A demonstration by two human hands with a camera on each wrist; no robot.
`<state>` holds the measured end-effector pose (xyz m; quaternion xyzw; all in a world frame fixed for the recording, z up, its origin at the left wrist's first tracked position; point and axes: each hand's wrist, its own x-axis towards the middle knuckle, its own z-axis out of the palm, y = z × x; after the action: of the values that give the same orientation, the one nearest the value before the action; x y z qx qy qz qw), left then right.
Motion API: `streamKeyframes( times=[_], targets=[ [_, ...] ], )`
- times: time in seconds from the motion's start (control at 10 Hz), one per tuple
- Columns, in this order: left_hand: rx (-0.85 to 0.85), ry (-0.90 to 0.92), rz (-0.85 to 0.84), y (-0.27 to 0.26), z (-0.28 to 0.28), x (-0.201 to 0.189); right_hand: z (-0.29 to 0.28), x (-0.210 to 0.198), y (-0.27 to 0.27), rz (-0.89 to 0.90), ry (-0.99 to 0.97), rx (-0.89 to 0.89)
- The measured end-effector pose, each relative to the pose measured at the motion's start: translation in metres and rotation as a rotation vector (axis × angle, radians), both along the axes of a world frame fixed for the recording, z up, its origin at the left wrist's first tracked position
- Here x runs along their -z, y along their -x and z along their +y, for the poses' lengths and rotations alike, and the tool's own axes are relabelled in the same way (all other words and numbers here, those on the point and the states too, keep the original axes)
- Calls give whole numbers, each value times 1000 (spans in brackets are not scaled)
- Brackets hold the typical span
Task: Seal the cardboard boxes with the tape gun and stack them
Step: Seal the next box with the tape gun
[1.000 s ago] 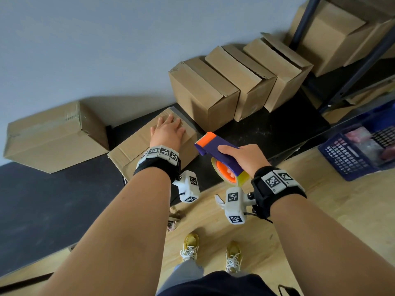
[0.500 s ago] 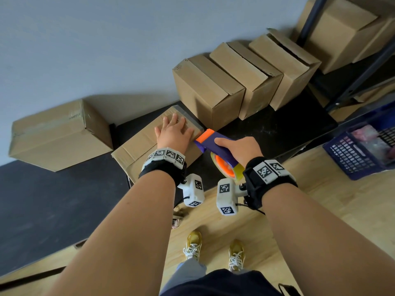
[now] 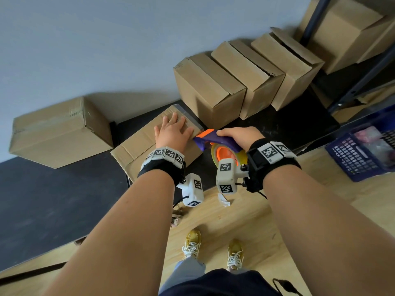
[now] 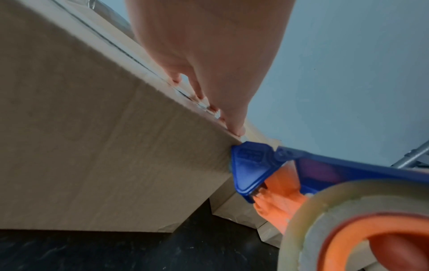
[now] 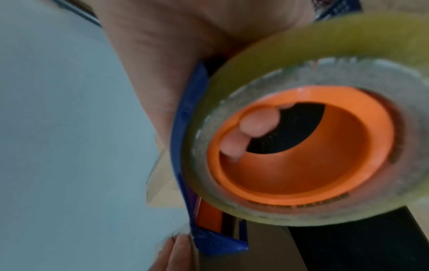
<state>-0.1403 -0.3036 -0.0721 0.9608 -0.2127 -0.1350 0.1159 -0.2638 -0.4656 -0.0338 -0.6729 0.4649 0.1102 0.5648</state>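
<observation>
Left hand (image 3: 172,133) lay flat, fingers straight, on the tilted box (image 3: 136,146); right hand (image 3: 240,136) was clamped round the tape gun (image 3: 215,142), nose at the box's corner. Likely risks: box sliding under the pull, or tape wrinkling off-seam.

Upright cardboard box (image 3: 208,90) touching the far end of the flat box (image 3: 136,146), two more boxes (image 3: 275,67) packed beside it, open dark mat (image 3: 47,199) to the left, sealed box (image 3: 57,133) beyond, blue basket (image 3: 350,159) well right.
</observation>
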Motion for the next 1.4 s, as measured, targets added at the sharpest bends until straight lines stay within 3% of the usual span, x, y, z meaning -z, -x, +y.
streamKeyframes(
  times=[0.2,0.3,0.4,0.6,0.8,0.9,1.1,1.2,1.4],
  targets=[
    [-10,4,13,1,0,-2,6,-5,-8,-6,330,-179],
    [-19,9,12,1,-1,-2,7,-3,-8,-1,321,-191],
    [-26,24,14,1,1,-1,5,1,0,2,117,-60],
    [-8,30,-26,1,1,2,-4,45,29,194,134,22],
    [-27,69,-106,5,7,7,-4,49,14,52,190,57],
    [-21,101,-156,8,11,9,1,46,-2,29,209,-46],
    [-32,163,-222,13,12,23,19,73,-18,170,548,-359],
    [-35,164,-231,12,13,24,21,86,-19,2,544,-382],
    [-74,221,-236,13,11,25,19,101,-26,26,512,-431]
  ],
)
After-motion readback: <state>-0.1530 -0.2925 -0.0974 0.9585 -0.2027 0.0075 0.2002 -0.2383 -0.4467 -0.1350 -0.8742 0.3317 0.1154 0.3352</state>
